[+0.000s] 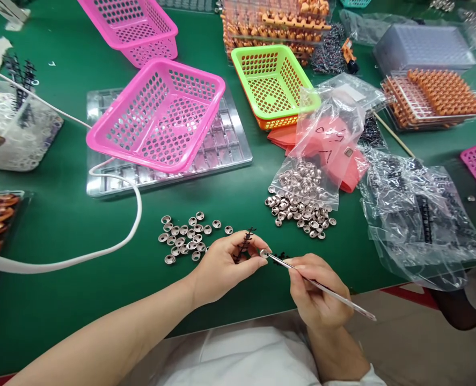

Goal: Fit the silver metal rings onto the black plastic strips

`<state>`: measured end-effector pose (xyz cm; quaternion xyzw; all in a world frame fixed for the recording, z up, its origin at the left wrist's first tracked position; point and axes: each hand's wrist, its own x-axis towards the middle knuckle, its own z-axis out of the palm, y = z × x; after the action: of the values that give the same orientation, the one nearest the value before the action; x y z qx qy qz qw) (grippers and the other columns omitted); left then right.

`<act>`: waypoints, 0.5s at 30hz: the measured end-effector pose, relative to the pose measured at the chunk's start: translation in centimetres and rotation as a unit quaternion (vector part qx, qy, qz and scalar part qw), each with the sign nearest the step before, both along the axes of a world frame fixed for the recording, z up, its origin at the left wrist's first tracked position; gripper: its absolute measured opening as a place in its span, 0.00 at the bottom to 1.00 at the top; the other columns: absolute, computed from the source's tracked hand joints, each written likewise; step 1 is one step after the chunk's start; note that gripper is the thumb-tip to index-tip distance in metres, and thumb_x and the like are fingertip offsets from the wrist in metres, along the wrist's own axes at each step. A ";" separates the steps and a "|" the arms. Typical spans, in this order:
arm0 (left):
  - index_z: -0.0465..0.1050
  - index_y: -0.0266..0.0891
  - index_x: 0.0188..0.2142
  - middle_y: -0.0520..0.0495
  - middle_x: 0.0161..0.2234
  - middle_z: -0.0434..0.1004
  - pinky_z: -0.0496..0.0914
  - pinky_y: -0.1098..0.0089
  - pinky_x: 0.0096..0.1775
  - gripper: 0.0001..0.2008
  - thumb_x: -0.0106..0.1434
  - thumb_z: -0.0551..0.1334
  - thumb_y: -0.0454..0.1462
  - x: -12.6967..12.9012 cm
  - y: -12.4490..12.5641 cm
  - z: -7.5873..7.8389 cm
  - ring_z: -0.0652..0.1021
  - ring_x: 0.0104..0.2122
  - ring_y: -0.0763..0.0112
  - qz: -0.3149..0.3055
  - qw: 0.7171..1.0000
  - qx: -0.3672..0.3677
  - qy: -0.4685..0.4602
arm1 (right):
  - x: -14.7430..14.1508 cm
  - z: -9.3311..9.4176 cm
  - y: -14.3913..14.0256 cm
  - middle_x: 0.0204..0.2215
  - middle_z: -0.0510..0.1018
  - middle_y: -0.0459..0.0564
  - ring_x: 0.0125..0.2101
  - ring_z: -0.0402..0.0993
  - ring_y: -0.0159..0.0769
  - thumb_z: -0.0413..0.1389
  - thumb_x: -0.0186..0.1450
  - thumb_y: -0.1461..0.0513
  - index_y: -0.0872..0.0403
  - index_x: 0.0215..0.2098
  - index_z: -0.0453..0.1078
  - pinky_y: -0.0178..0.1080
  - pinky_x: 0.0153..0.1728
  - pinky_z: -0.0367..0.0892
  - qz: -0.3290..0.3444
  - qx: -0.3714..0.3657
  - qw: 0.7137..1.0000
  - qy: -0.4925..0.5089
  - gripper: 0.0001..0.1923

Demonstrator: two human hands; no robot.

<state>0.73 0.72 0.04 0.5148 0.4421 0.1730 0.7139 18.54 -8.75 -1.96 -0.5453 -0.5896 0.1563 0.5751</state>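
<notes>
Left hand: fingers pinch a black strip. Right hand: fingers clenched on tweezers, tip carrying a metal cap against the strip. Loose caps lie on the green worktop at ten o'clock from the left hand.

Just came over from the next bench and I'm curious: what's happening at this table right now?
A person's left hand pinches a small black comb-like strip while the right hand holds metal tweezers, their tip carrying a small silver cap at the strip. More loose silver caps lie on the green table.
</notes>
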 end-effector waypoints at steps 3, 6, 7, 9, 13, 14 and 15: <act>0.78 0.37 0.38 0.48 0.32 0.77 0.71 0.72 0.31 0.09 0.60 0.68 0.39 0.1 -0.1 0.0 0.75 0.30 0.71 0.003 1.000 0.006 0.005 | 0.1 -0.1 0.0 0.34 0.84 0.49 0.33 0.84 0.39 0.61 0.62 0.72 0.50 0.45 0.72 0.40 0.27 0.79 0.004 -0.003 1.000 -0.009 0.16; 0.78 0.37 0.40 0.47 0.32 0.78 0.71 0.72 0.31 0.11 0.59 0.68 0.39 0.1 -0.1 0.1 0.75 0.30 0.71 0.011 1.000 0.002 0.008 | 0.1 -0.1 0.0 0.34 0.84 0.49 0.34 0.84 0.39 0.61 0.61 0.73 0.51 0.45 0.72 0.40 0.28 0.80 0.009 -0.003 1.000 -0.007 0.17; 0.79 0.37 0.41 0.47 0.33 0.78 0.71 0.72 0.31 0.12 0.58 0.68 0.39 0.2 -0.1 0.1 0.75 0.30 0.71 0.013 1.000 -0.002 0.008 | 0.1 -0.1 0.0 0.35 0.84 0.49 0.34 0.84 0.39 0.61 0.61 0.73 0.51 0.45 0.72 0.40 0.28 0.80 0.012 -0.004 1.000 -0.004 0.17; 0.79 0.37 0.42 0.47 0.33 0.79 0.71 0.72 0.31 0.13 0.58 0.68 0.39 0.2 -0.1 0.2 0.75 0.30 0.70 0.015 1.000 -0.008 0.009 | 0.0 0.0 0.0 0.35 0.84 0.50 0.34 0.83 0.39 0.61 0.60 0.75 0.52 0.45 0.72 0.39 0.29 0.80 0.014 -0.005 1.000 0.001 0.18; 0.81 0.38 0.40 0.47 0.32 0.78 0.69 0.71 0.30 0.11 0.58 0.68 0.39 0.1 -0.1 0.1 0.74 0.29 0.70 0.009 1.000 0.002 0.018 | 0.0 -0.1 -0.1 0.35 0.84 0.49 0.34 0.83 0.38 0.61 0.60 0.74 0.51 0.46 0.72 0.39 0.28 0.80 0.012 -0.009 1.000 -0.003 0.19; 0.81 0.38 0.40 0.47 0.32 0.78 0.69 0.71 0.30 0.11 0.58 0.68 0.39 0.1 -0.1 0.1 0.74 0.29 0.70 0.008 1.000 0.007 0.017 | 0.1 -0.1 -0.1 0.35 0.84 0.49 0.34 0.83 0.38 0.61 0.61 0.74 0.51 0.46 0.72 0.39 0.28 0.80 0.014 -0.012 1.000 -0.005 0.19; 0.81 0.38 0.40 0.47 0.32 0.78 0.68 0.71 0.30 0.11 0.58 0.68 0.39 0.1 -0.1 0.0 0.74 0.29 0.70 0.007 1.000 0.012 0.014 | 0.1 -0.1 -0.1 0.35 0.84 0.49 0.35 0.83 0.38 0.61 0.61 0.74 0.51 0.47 0.72 0.39 0.28 0.80 0.018 -0.014 1.000 -0.007 0.19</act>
<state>0.82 0.63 0.08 0.5223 0.4536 0.1758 0.7004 18.63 -8.84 -2.10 -0.5436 -0.6010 0.1717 0.5602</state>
